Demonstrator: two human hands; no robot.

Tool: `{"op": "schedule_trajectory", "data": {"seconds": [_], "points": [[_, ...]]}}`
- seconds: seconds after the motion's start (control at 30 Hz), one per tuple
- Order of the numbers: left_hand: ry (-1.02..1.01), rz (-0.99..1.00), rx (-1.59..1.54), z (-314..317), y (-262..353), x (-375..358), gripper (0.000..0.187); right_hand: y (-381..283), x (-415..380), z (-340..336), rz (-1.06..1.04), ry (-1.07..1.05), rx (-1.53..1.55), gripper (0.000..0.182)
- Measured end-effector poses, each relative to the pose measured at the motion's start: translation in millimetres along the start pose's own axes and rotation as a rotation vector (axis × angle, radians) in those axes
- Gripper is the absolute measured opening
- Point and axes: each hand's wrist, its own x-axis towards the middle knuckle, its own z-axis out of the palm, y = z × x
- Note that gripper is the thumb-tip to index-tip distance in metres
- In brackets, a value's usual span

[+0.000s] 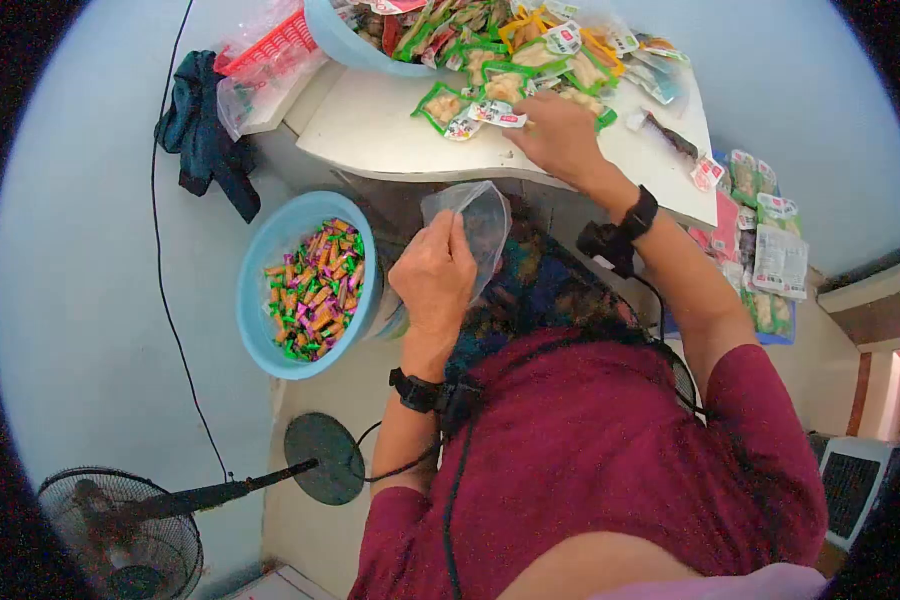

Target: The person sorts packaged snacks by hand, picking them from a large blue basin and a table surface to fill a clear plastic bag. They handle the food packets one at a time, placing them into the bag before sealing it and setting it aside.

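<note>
My left hand [435, 265] is closed on a clear plastic bag [487, 235], which hangs in front of the table edge, its mouth toward the table. Over the white table [370, 125], my right hand [562, 138] pinches the white-labelled end of a small snack packet [498, 113]. Right beside it lies a green-edged snack packet [440, 108] with pale contents. More green and yellow packets [560, 55] are heaped behind my right fingers. My right fingertips are partly hidden by the hand itself.
A blue bucket [250, 325] of small wrapped sweets [320, 290] stands at left. A blue basin [355, 55] of packets sits on the table, beside a red basket [270, 45]. Stacked packets [780, 255] are at right. A fan [120, 535] and hanging cables are at left.
</note>
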Motion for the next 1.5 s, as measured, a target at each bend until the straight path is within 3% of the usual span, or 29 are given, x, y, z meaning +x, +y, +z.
{"op": "schedule_trajectory", "data": {"seconds": [0.1, 0.23, 0.33, 0.43, 0.57, 0.67, 0.8, 0.9, 1.0, 1.2, 1.27, 1.5], "points": [[-0.191, -0.112, 0.028, -7, 5, 4, 0.013, 1, 0, 20, 0.004, -0.132, -0.092, 0.019], [-0.070, -0.090, -0.079, 5, -3, -1, 0.016, 7, 12, 39, 0.096, -0.380, -0.295, 0.012], [-0.061, -0.134, -0.114, 7, -6, -4, 0.016, 3, 13, 34, 0.150, -0.253, -0.326, 0.015], [-0.031, -0.165, -0.148, 11, -11, -7, 0.013, 13, 8, 26, 0.191, 0.084, -0.035, 0.017], [-0.019, -0.151, -0.168, 14, -11, -8, 0.008, 36, 7, 12, 0.566, 0.103, 0.375, 0.024], [-0.016, -0.130, -0.176, 18, -7, -6, 0.009, 42, 4, 3, 0.683, 0.046, 0.403, 0.026], [0.001, -0.116, -0.173, 18, 3, -4, 0.010, 51, -9, -10, 0.475, 0.131, 0.158, 0.029], [-0.061, -0.131, -0.146, 12, 9, -3, 0.016, 57, -17, -16, 0.502, 0.211, 0.469, 0.024], [-0.097, -0.209, -0.159, 9, 16, 0, 0.016, 21, -20, -59, 0.615, 0.114, 0.677, 0.017], [0.067, -0.057, 0.174, -22, 3, 36, 0.012, 0, -27, -111, 0.675, 0.046, 0.987, 0.039], [0.225, 0.036, 0.301, -40, -1, 57, 0.010, -9, -23, -118, 0.683, 0.038, 1.018, 0.044], [0.509, 0.333, 0.523, -56, 7, 113, 0.003, -32, -15, -121, 0.726, 0.006, 1.216, 0.039]]}}
